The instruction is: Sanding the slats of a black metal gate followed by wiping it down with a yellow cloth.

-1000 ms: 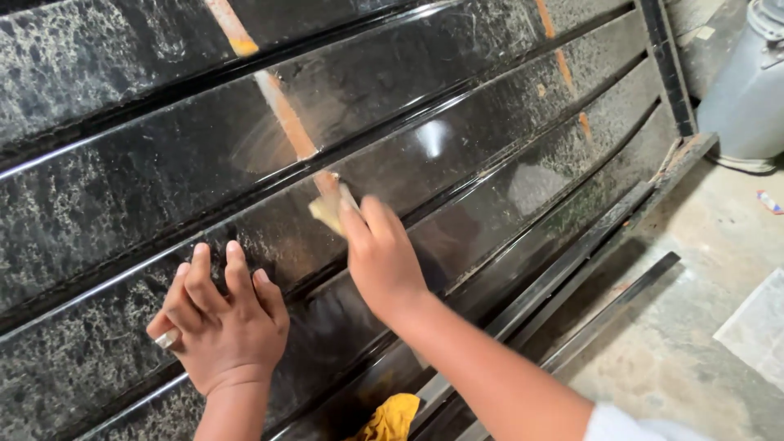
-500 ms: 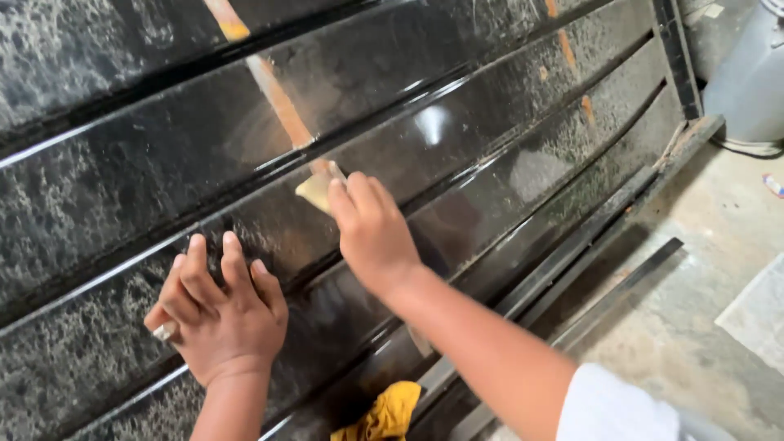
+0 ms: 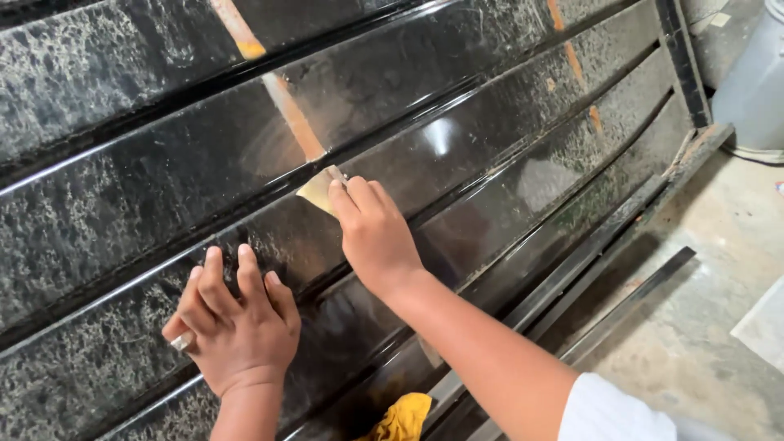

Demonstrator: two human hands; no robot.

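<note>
My right hand (image 3: 377, 237) fingers are pinching a small tan pad (image 3: 320, 189), pressing it on the shiny black panel (image 3: 490, 139). My left hand (image 3: 237, 327) is lying flat, fingers spread, lower down.

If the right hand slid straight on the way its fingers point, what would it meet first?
Probably the orange-brown rust streak on the glossy black ribbed metal panel, just past the tan sanding scrap under the right hand; depth unclear.
</note>
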